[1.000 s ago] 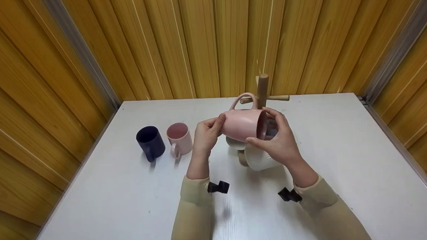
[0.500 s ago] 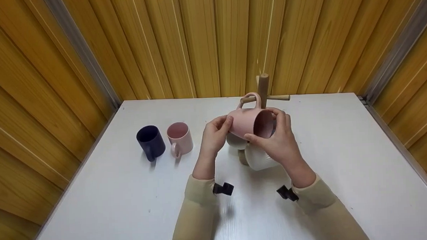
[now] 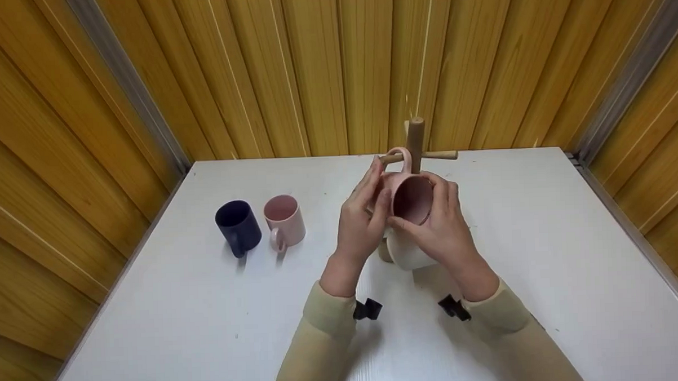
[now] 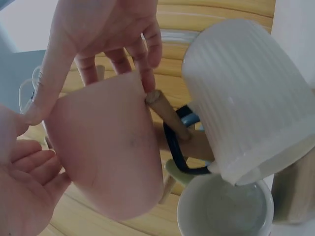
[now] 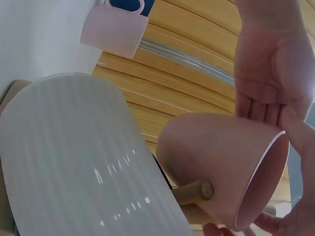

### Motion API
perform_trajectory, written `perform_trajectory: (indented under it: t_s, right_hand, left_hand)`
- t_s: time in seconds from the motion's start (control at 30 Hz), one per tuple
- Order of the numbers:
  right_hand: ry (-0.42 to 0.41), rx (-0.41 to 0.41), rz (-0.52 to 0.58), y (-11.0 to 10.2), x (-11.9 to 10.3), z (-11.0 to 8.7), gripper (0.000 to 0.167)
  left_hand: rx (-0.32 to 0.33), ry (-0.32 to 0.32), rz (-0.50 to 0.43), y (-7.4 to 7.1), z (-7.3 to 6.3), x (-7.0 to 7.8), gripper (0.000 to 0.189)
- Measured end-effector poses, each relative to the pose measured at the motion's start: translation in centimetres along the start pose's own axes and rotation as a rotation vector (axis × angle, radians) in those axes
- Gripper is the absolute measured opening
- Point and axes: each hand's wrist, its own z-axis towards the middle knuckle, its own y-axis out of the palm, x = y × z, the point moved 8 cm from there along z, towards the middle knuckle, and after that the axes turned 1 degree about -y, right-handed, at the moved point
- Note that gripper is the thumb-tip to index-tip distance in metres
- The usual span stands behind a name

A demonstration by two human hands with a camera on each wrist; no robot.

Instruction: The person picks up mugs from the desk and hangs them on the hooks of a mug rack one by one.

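Observation:
A pink mug (image 3: 385,180) is held on its side, its mouth turned toward me and its handle (image 3: 409,161) up at a peg of a wooden mug tree (image 3: 416,137). My right hand (image 3: 450,226) grips it at the rim, thumb in front and fingers on the far side. My left hand (image 3: 358,223) lies along the mug's left side with fingers straight and thumb near the rim. In the left wrist view, a ribbed white mug (image 4: 246,93) with a dark handle (image 4: 174,150) hangs on the tree, beside a smooth white cup (image 4: 225,204).
To the left on the white table (image 3: 179,309) stand a navy mug (image 3: 239,228) and a second pink mug (image 3: 286,220), both upright. The wood-panelled wall (image 3: 312,73) rises behind the table. A bare peg (image 3: 442,155) sticks out right from the post.
The mug's mouth has turned further toward me and its handle has moved right onto the peg. My left hand has slid right, from pinching the mug's base to lying along its side.

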Motion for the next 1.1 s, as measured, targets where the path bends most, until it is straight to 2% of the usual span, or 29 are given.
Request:
perform_trajectory:
  t_s: [0.13,0.23,0.4,0.5,0.8,0.93,1.1]
  right_hand:
    - [0.037,0.004,0.214,-0.8,1.0,0.4,0.081]
    - [0.064,0.062,0.413,-1.9,1.7,1.2,0.065]
    - [0.014,0.168,0.727,-3.3,2.3,2.4,0.060]
    - [-0.012,0.196,0.821,-3.6,2.5,2.7,0.056]
    - [-0.048,0.256,0.862,-3.6,2.6,2.9,0.051]
    - [-0.099,0.287,0.827,-3.5,2.3,2.6,0.047]
    - [-0.160,0.313,0.725,-3.0,1.5,1.7,0.039]
  left_hand:
    - [-0.018,-0.001,0.035,0.5,-0.1,0.3,0.048]
    - [-0.026,-0.017,0.040,0.6,-0.1,0.4,0.048]
    - [-0.041,-0.038,0.074,0.8,-0.1,0.5,0.049]
    - [-0.042,-0.054,0.103,1.0,-0.1,0.5,0.050]
    - [-0.026,-0.078,0.181,0.5,0.6,0.9,0.043]
    - [-0.034,-0.087,0.221,0.1,1.3,0.5,0.043]
    - [-0.039,-0.105,0.247,-0.5,2.6,-0.6,0.041]
